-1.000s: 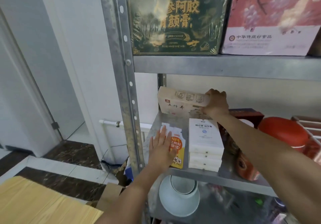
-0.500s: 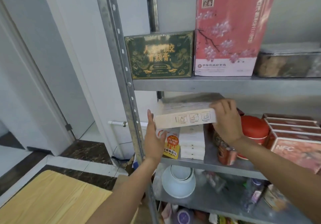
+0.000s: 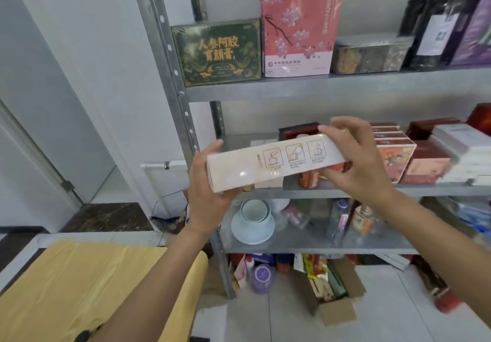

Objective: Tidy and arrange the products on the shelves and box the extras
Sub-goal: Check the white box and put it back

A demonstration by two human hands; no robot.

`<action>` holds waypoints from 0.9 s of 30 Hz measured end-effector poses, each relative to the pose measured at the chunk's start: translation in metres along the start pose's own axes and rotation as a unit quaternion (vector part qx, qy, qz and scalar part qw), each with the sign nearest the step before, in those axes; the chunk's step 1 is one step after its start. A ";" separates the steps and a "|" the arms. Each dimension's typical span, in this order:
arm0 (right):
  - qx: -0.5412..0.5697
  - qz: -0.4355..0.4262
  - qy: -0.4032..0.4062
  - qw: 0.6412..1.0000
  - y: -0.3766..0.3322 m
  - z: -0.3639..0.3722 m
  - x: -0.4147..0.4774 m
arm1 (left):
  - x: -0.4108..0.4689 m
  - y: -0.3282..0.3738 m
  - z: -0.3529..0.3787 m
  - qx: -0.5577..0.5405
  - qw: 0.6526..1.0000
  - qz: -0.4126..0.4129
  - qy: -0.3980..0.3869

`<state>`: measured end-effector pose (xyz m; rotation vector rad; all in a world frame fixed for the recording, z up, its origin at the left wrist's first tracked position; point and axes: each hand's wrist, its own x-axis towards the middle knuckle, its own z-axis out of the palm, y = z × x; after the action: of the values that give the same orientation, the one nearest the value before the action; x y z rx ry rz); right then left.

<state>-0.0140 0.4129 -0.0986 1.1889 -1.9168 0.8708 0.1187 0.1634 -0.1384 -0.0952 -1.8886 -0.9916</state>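
A: What lies closest to the camera?

B: A yellow wooden tabletop [image 3: 79,283] at the lower left. The left forearm passes over its right edge.

A: And the hands?

B: Both hold a long cream box [image 3: 265,167] in the air in front of the rack. It is level with the middle shelf [image 3: 438,189] but not resting on it. The left hand [image 3: 204,185] cups the box's left end with its fingers curled round it. The right hand [image 3: 358,161] pinches the right end, thumb underneath and fingers on top. The box lies nearly flat with its right end a little higher, and three line drawings face the camera.

A: What's beneath it?

B: An open cardboard carton [image 3: 337,313] stands on the floor with packets inside, near the rack's foot. A pale bowl [image 3: 252,224] sits on the lower shelf.

A: Farther back?

B: The middle shelf carries red boxes [image 3: 393,155], with stacked white boxes [image 3: 462,150] to their right. On the shelf above, a dark green box [image 3: 218,52] stands just beside a taller pink blossom-printed box [image 3: 297,23].
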 end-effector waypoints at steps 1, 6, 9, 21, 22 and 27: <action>0.029 0.016 -0.021 0.999 -0.004 -0.007 -0.004 | -0.005 0.009 -0.004 -0.030 0.999 -0.045 0.003; 0.108 0.166 -0.076 0.977 -0.021 -0.010 -0.035 | -0.026 0.029 -0.009 -0.104 0.966 -0.234 0.020; 0.186 0.390 -0.106 0.895 -0.028 0.000 -0.055 | -0.036 0.025 -0.009 -0.080 0.949 -0.305 0.010; 0.493 0.568 -0.146 0.643 -0.022 -0.041 -0.107 | -0.052 0.030 0.035 -0.078 0.850 -0.510 -0.104; 0.463 0.569 -0.120 0.669 -0.026 -0.043 -0.107 | -0.056 0.034 0.047 0.005 0.877 -0.470 -0.101; 0.357 0.603 0.023 0.713 -0.037 -0.046 -0.106 | -0.102 0.102 0.093 -0.067 0.924 -0.216 -0.309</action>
<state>0.0646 0.4851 -0.1567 -0.0006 -2.2719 2.4446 0.1528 0.3270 -0.1760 -0.0784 -2.4782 -1.5239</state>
